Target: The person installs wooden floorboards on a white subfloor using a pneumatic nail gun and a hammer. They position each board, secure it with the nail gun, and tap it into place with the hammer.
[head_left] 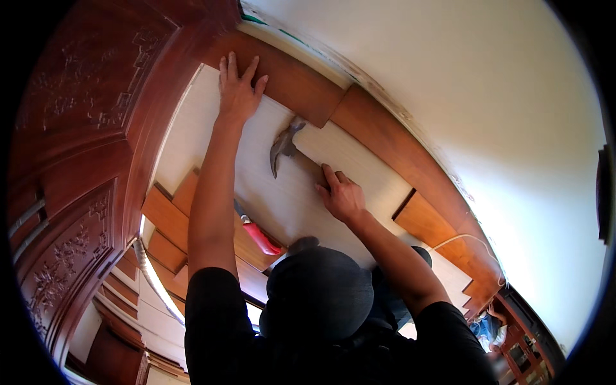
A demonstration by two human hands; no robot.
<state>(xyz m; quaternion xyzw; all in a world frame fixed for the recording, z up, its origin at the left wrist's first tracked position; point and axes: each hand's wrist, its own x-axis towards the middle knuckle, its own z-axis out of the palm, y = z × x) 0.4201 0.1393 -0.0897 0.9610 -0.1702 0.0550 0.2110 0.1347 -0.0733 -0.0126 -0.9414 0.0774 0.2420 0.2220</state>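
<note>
My left hand (239, 93) lies with its fingers spread on a reddish-brown floor plank (292, 74), beside the carved door. My right hand (345, 197) is wrapped round the handle of a claw hammer (284, 146). The hammer's metal head is close to the plank's inner edge, over the pale underlay (321, 144). Another brown plank (378, 138) continues the row along the wall, with a visible joint between the two. Whether the hammer touches the plank, I cannot tell.
A red-handled tool (260, 239), its blade partly hidden, lies near my knees. Loose planks (165, 218) are at the left, by the carved wooden door (77, 128). More laid planks (430, 221) and a pale cord (471, 237) are at the right, along the white wall (513, 115).
</note>
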